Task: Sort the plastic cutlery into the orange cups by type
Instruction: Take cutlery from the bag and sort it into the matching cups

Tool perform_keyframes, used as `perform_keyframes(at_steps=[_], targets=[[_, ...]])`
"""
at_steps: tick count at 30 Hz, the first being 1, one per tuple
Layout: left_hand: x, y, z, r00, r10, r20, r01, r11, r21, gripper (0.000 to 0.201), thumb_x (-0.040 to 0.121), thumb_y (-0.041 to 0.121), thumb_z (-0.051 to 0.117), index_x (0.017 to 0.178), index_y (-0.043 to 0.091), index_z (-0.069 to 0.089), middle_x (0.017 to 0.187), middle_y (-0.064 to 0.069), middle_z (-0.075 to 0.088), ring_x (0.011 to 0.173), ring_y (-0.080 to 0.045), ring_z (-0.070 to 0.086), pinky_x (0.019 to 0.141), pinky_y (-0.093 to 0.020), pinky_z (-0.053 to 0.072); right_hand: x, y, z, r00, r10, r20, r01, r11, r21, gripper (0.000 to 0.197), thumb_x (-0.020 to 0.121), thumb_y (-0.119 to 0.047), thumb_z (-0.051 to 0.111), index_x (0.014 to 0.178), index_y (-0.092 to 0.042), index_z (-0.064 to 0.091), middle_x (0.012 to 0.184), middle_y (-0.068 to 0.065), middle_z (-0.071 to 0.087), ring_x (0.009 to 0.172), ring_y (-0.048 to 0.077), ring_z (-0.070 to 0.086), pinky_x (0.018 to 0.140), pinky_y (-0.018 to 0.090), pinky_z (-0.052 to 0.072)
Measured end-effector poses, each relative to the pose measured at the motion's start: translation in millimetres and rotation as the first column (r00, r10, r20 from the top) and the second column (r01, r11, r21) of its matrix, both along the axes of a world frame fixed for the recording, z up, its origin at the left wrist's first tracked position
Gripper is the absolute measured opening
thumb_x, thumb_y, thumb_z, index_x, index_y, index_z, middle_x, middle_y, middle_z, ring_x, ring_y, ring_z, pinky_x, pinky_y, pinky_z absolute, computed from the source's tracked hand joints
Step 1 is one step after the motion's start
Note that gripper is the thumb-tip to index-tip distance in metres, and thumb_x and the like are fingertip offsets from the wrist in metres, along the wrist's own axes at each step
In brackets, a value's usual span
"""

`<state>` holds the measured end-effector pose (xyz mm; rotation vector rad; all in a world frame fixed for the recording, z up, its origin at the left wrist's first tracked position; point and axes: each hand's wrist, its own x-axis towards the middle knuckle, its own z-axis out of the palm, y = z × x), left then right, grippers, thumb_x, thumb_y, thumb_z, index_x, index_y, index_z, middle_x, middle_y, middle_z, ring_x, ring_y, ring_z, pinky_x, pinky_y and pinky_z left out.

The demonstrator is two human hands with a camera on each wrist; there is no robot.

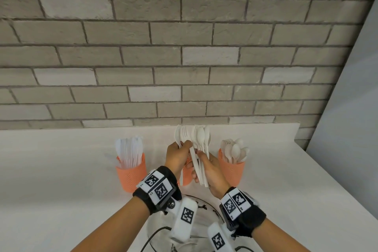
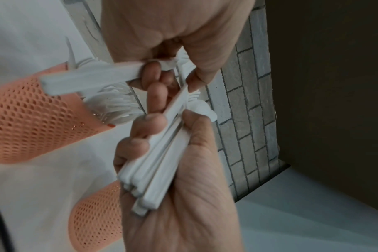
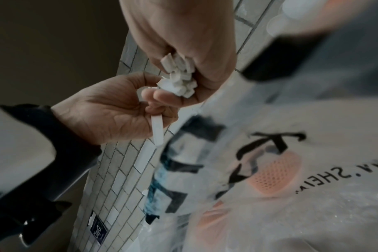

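Right hand (image 1: pixel 212 172) gripping cutlery bundle (image 1: pixel 201 149), left hand (image 1: pixel 178 156) pinching fork (image 1: pixel 184 134)

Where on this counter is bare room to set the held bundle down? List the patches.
Free: the white counter left of the knife cup, and the stretch right of the spoon cup toward the counter's edge. Crowded: the middle, where the left hand and right hand hold the cutlery bundle over the middle cup, and the near edge with the plastic bag.
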<state>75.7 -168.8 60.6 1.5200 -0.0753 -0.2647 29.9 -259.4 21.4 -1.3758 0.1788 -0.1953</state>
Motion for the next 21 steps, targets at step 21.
perform_keyframes(at_steps=[21], targets=[[13.0, 16.8, 17.2, 0.876, -0.482, 0.007, 0.463, 0.838, -0.291, 0.022, 0.093, 0.018, 0.047, 0.097, 0.006, 0.065, 0.083, -0.003, 0.071, 0.044, -0.008, 0.034, 0.049, -0.02, 0.046, -4.5, -5.5, 5.4, 0.987, -0.083, 0.139, 0.087, 0.996, -0.019, 0.026, 0.1, -0.021, 0.037, 0.096, -0.005, 0.057, 0.052, 0.002, 0.058, 0.034, 0.012, 0.048, 0.034, 0.021, 0.039]])
